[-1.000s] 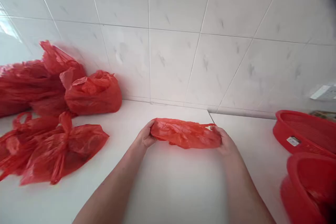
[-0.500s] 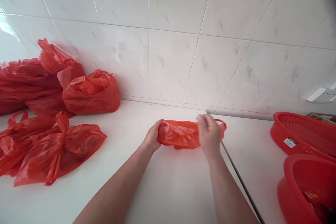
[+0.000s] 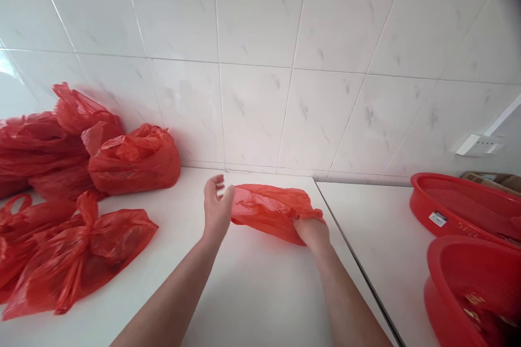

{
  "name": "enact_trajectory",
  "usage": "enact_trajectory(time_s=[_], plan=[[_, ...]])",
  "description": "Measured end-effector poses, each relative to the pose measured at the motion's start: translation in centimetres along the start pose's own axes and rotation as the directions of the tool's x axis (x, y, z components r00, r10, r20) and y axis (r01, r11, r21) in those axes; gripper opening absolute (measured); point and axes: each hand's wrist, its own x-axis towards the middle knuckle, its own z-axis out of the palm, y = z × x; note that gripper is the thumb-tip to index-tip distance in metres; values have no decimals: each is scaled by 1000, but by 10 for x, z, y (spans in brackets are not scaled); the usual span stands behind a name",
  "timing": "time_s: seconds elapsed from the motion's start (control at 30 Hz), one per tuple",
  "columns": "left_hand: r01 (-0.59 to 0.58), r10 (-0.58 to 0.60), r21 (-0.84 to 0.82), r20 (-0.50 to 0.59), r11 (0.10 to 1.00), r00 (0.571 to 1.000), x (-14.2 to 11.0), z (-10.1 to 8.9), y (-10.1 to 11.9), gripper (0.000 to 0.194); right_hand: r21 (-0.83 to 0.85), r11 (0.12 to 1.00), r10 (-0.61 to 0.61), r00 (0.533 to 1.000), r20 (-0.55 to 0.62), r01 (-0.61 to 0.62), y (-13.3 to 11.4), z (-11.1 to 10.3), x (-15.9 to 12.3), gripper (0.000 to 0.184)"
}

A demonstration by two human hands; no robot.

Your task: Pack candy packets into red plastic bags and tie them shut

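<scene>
head view: the red plastic bag (image 3: 266,209) lies at the centre of the white tabletop (image 3: 260,293), near the tiled wall (image 3: 256,114). the right hand (image 3: 313,232) reaches into its right end, fingers hidden by the film, so their spread cannot be told. the left hand (image 3: 217,209), at its left end, is raised with fingers apart and curved; contact with the bag cannot be told. filled red bags (image 3: 134,165) stand far left, a knotted red bag (image 3: 87,255) near left; red baskets (image 3: 448,222) sit at right.
</scene>
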Motion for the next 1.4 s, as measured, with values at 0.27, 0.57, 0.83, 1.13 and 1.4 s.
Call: enact_trajectory(time_s=[0.27, 0.57, 0.83, 1.13, 1.4], plan=[[-805, 30, 577, 810, 136, 586, -24, 46, -18, 25, 80, 992, -115, 974, 194, 102, -6, -11, -4, 17], [-809, -151, 578, 814, 111, 561, -12, 22, -43, 76, 353, 911, -269, 956, 116, 213, -15, -26, -10, 30], [-795, -98, 569, 821, 210, 562, -15, -4, -34, 64, 286, 945, -191, 977, 99, 156, 16, -5, 9, 86], [-883, 49, 404, 903, 237, 426, -50, 4, -21, 41, 285, 950, -114, 991, -65, 128, 9, -20, 11, 24], [-961, 98, 272, 956, 50, 275, -74, -9, -35, 33, 279, 959, -20, 991, -129, 56, 14, -11, 13, 35]])
